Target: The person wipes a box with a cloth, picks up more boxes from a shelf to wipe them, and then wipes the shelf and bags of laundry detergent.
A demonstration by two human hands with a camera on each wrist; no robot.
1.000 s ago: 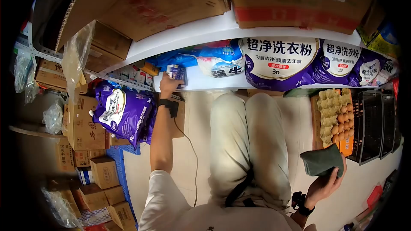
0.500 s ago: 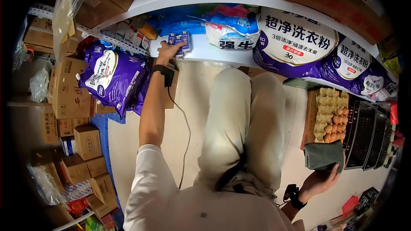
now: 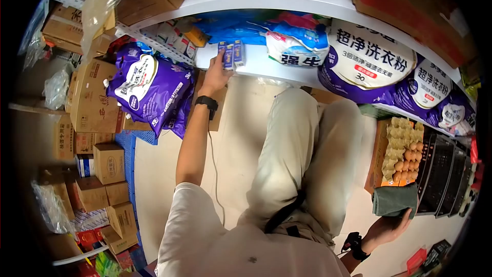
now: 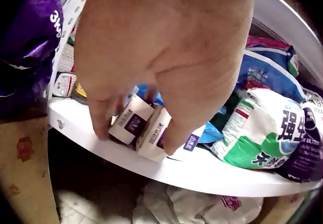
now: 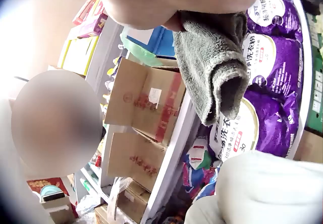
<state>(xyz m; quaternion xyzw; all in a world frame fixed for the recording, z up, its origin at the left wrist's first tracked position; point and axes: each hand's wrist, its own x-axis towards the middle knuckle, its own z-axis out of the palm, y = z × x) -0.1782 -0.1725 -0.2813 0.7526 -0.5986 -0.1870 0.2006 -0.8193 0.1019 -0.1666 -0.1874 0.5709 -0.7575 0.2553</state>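
Observation:
My left hand (image 3: 216,78) reaches onto the white lower shelf (image 3: 251,70), at a group of small purple-and-white boxes (image 3: 238,54). In the left wrist view, thumb and fingers of the left hand (image 4: 161,57) straddle two small boxes (image 4: 132,120) standing side by side near the shelf edge, pinching them from either side; another box (image 4: 191,144) lies just outside the thumb. My right hand (image 3: 385,230), low at the right, holds a folded grey-green cloth (image 3: 394,200). In the right wrist view the cloth (image 5: 212,62) hangs from that hand.
Purple detergent bags (image 3: 371,56) and a white-and-blue bag (image 3: 297,46) stand along the shelf. More purple bags (image 3: 148,87) and cartons (image 3: 95,95) are at the left. Egg trays (image 3: 405,146) and black crates (image 3: 442,172) sit at the right. A cable (image 3: 214,174) crosses the floor.
The view has shifted. My left hand's spread fingers have come closer together at the small boxes, which stand as a group. The right hand still holds the cloth, now lower beside the egg trays.

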